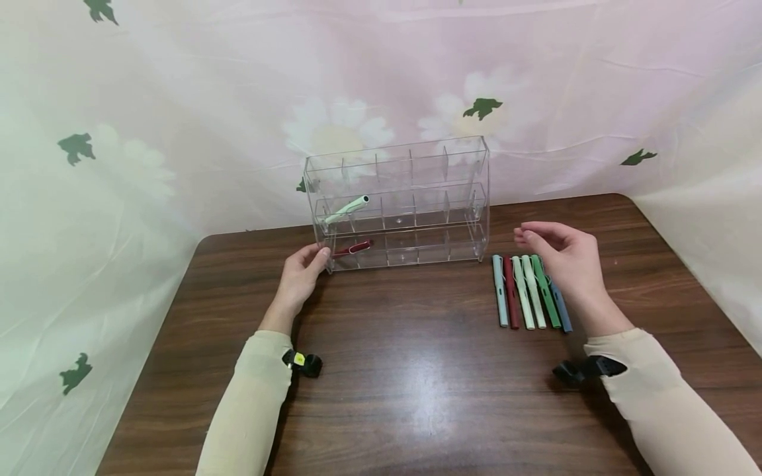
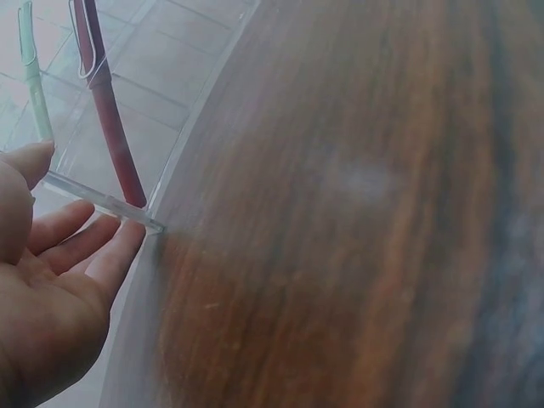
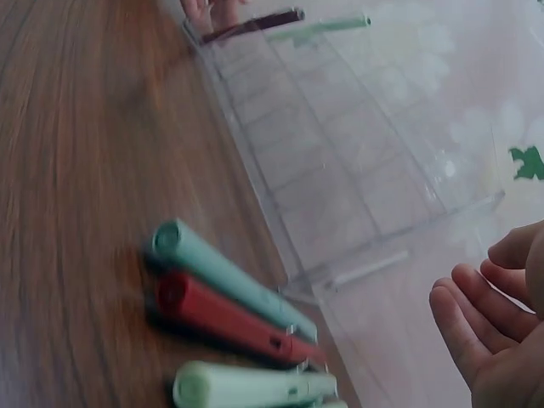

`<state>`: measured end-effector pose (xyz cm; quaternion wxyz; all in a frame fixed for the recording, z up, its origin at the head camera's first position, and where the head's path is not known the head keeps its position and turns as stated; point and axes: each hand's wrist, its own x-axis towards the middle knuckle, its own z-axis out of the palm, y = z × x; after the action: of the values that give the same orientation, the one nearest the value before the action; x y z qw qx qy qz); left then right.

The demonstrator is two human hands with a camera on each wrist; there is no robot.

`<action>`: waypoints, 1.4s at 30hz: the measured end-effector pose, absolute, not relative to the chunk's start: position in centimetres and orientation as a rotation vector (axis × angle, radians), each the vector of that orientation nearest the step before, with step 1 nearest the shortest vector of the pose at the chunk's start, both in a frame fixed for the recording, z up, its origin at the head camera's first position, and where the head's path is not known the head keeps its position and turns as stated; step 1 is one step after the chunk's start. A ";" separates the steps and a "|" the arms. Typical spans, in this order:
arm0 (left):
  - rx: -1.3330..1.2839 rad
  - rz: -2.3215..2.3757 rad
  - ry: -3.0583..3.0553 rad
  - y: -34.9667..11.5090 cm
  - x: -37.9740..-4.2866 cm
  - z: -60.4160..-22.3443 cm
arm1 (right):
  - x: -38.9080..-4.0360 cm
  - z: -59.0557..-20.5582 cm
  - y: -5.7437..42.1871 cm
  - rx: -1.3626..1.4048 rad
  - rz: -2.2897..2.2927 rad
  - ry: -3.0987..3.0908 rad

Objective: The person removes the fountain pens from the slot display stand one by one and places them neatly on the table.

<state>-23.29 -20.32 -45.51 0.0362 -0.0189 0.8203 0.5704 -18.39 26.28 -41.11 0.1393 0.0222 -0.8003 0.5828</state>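
A clear plastic pen rack [image 1: 400, 218] with tiered compartments stands at the back of the table. My left hand [image 1: 301, 274] holds its left side panel near the bottom front corner, thumb and fingers on either side in the left wrist view. In the left column, a pale green pen [image 1: 348, 209] leans in the middle tier and a dark red pen [image 2: 112, 127] in the front tier. My right hand [image 1: 565, 258], holding nothing, hovers with loosely bent fingers over a row of pens at right: light blue [image 1: 499, 291], red [image 3: 229, 319], pale green, green [image 1: 546, 294] and dark blue, partly hidden.
The wooden table [image 1: 393, 390] meets a flower-printed cloth [image 1: 238, 99] behind the rack and along the sides. The pen row lies just right of the rack's front right corner. Black camera straps [image 1: 589, 370] circle both wrists.
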 end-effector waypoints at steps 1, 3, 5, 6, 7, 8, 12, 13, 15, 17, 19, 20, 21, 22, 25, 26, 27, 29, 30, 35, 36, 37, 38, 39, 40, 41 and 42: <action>-0.059 1.756 2.518 -20.4 -23.2 -45.5 | -18.5 -41.0 25.9 0.090 1.698 -2.297; -0.060 1.761 2.515 -20.4 -23.2 -45.5 | -18.7 -40.8 25.2 0.139 1.711 -2.273; -0.059 1.764 2.514 -20.4 -23.1 -45.5 | -18.8 -40.6 24.5 0.176 1.730 -2.260; -0.056 1.768 2.512 -20.4 -23.0 -45.5 | -18.9 -40.5 24.2 0.188 1.739 -2.255; -0.054 1.766 2.512 -20.4 -23.0 -45.5 | -18.9 -40.4 23.8 0.202 1.762 -2.243; -0.052 1.765 2.513 -20.4 -23.0 -45.5 | -19.0 -40.3 23.5 0.216 1.778 -2.235; -0.045 1.751 2.525 -20.3 -22.9 -45.4 | -19.2 -39.9 22.1 0.279 1.891 -2.162; -0.046 1.745 2.528 -20.3 -23.0 -45.4 | -19.3 -39.8 21.8 0.296 1.907 -2.148; -0.046 1.741 2.535 -20.2 -23.0 -45.3 | -19.4 -39.7 21.2 0.332 1.903 -2.145; -0.049 1.732 2.543 -20.1 -23.0 -45.3 | -19.5 -39.6 20.6 0.359 1.896 -2.150; -0.049 1.733 2.546 -20.1 -23.0 -45.2 | -19.6 -39.6 20.0 0.381 1.863 -2.176; -0.049 1.736 2.547 -20.1 -23.0 -45.2 | -19.7 -39.5 19.7 0.393 1.847 -2.189; -0.049 1.737 2.547 -20.1 -23.0 -45.2 | -19.8 -39.5 19.5 0.404 1.841 -2.195; -0.048 1.739 2.545 -20.1 -23.1 -45.1 | -19.9 -39.5 19.2 0.414 1.836 -2.202; -0.043 1.751 2.536 -20.1 -23.1 -45.1 | -20.2 -39.5 18.5 0.446 1.826 -2.211; -0.041 1.751 2.534 -20.1 -23.1 -45.1 | -20.3 -39.5 18.2 0.455 1.824 -2.213; -0.040 1.752 2.533 -20.1 -23.2 -45.1 | -20.4 -39.5 18.0 0.465 1.822 -2.215; -0.042 1.751 2.531 -20.0 -23.2 -45.1 | -20.7 -39.6 17.4 0.481 1.822 -2.219; -0.042 1.754 2.530 -20.0 -23.2 -45.1 | -20.8 -39.7 17.1 0.489 1.821 -2.219; -0.046 1.760 2.529 -19.9 -23.2 -45.0 | -21.3 -40.0 15.5 0.529 1.856 -2.202; -0.047 1.757 2.530 -19.9 -23.1 -45.1 | -21.4 -40.0 15.2 0.535 1.870 -2.199; -0.048 1.756 2.530 -20.0 -23.1 -45.1 | -21.4 -40.1 14.9 0.542 1.886 -2.192; -0.050 1.755 2.529 -20.0 -23.1 -45.2 | -21.5 -40.2 14.5 0.548 1.900 -2.189; -0.052 1.753 2.529 -20.0 -23.1 -45.2 | -21.6 -40.3 14.2 0.552 1.905 -2.195; -0.053 1.752 2.527 -20.1 -23.1 -45.3 | -21.6 -40.4 14.0 0.560 1.911 -2.201; -0.054 1.751 2.526 -20.1 -23.0 -45.3 | -21.7 -40.5 13.7 0.566 1.916 -2.212; -0.055 1.750 2.524 -20.1 -23.0 -45.4 | -21.7 -40.7 13.4 0.575 1.918 -2.221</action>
<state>-23.04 -20.09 -45.38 0.0347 -0.0179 0.8211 0.5694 -21.69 13.45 -40.67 0.0755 0.1916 -0.7405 0.6397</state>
